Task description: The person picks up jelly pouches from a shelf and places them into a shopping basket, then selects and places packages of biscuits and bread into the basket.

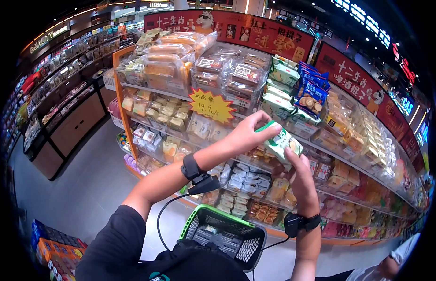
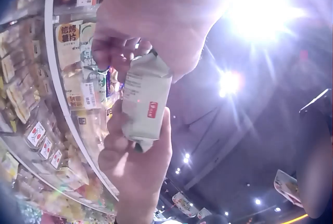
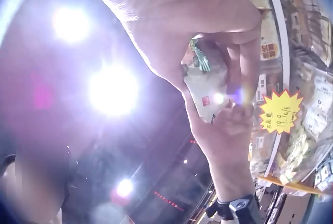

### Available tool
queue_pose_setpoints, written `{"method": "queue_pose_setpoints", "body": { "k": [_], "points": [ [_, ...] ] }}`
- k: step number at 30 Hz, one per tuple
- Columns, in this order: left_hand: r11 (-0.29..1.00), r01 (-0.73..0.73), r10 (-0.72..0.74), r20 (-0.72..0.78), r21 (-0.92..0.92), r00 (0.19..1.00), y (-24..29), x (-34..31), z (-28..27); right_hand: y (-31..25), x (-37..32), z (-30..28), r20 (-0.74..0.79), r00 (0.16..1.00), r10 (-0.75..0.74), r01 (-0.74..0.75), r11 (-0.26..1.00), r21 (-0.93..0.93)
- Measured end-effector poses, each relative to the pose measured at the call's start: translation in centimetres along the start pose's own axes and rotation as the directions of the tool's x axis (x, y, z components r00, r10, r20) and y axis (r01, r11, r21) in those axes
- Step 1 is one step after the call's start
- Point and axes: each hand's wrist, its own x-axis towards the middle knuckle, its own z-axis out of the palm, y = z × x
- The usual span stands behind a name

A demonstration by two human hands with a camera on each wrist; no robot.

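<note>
Both hands hold a small green-and-white wrapped snack packet (image 1: pixel 282 144) in front of the shelves. In the head view my left hand (image 1: pixel 251 132) pinches its upper left end, thumb on top. My right hand (image 1: pixel 301 174) grips the lower right end with the thumb over the front. The left wrist view shows the packet's pale side (image 2: pixel 147 99), with a small red label, between the two hands. From the right wrist, its white face (image 3: pixel 207 91) shows between curled fingers, and part of the packet is hidden by the right hand.
A tiered shelf rack (image 1: pixel 269 161) of packaged bread and snacks spans the front, with a yellow price sign (image 1: pixel 211 106) on it. Below the arms stands a black shopping basket (image 1: pixel 199 222) with a green rim. A person (image 1: pixel 391 262) is at the lower right.
</note>
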Motion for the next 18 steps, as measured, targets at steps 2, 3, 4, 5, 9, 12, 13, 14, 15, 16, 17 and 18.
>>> {"method": "queue_pose_setpoints", "body": {
  "k": [2, 3, 4, 5, 9, 12, 13, 14, 15, 16, 17, 18],
  "points": [
    [0.995, 0.097, -0.097, 0.005, 0.015, 0.995, -0.7, 0.3, -0.4, 0.2, 0.2, 0.1, 0.021, 1.000, -0.021, 0.022, 0.999, -0.028],
    [0.998, 0.060, -0.059, -0.017, 0.017, 0.998, -0.9, 0.3, -0.3, 0.3, 0.1, 0.1, 0.016, 1.000, -0.012, 0.013, 1.000, -0.023],
    [0.995, 0.099, -0.099, -0.021, 0.000, 0.995, -1.1, 0.1, -0.3, 0.3, 0.1, 0.2, 0.010, 1.000, -0.002, 0.002, 1.000, -0.018],
    [0.990, 0.139, -0.139, -0.025, -0.017, 0.990, -0.3, -0.3, -0.1, 0.4, 0.2, 0.3, -0.007, 1.000, 0.005, -0.005, 1.000, 0.003],
    [0.972, 0.228, -0.227, 0.028, -0.058, 0.973, -0.6, -0.5, -0.5, 0.3, 0.0, 0.7, -0.095, 0.995, 0.032, -0.027, 0.998, 0.049],
    [0.917, 0.370, -0.387, 0.114, 0.147, 0.915, -1.1, -0.7, -1.1, 0.4, 0.6, -0.8, -0.093, 0.994, -0.054, 0.028, 0.965, -0.261],
    [0.927, 0.292, -0.339, 0.187, 0.237, 0.922, -1.4, -0.7, -1.6, 0.4, 1.0, -2.0, -0.068, 0.994, -0.090, 0.055, 0.912, -0.408],
    [0.960, 0.169, -0.226, 0.258, 0.224, 0.939, -2.4, -0.9, -1.7, 0.1, 1.4, -3.2, -0.016, 1.000, -0.025, 0.013, 0.862, -0.507],
    [0.973, 0.100, -0.175, 0.382, 0.209, 0.907, -3.0, -0.9, -1.6, -0.7, 1.3, -3.0, 0.055, 0.997, 0.060, -0.023, 0.861, -0.508],
    [0.982, 0.030, -0.120, 0.499, 0.184, 0.858, -3.3, -0.8, -1.4, -1.6, 1.1, -2.8, 0.127, 0.982, 0.142, -0.057, 0.856, -0.513],
    [0.983, 0.074, -0.161, 0.613, 0.165, 0.774, -2.4, -0.7, -1.0, -1.8, 1.4, -2.9, 0.139, 0.979, 0.146, -0.044, 0.828, -0.558],
    [0.990, 0.119, -0.139, 0.644, 0.074, 0.752, -2.6, -1.1, -0.3, -1.5, 1.5, -2.7, 0.075, 0.995, 0.071, -0.018, 0.837, -0.547]
  ]
}}
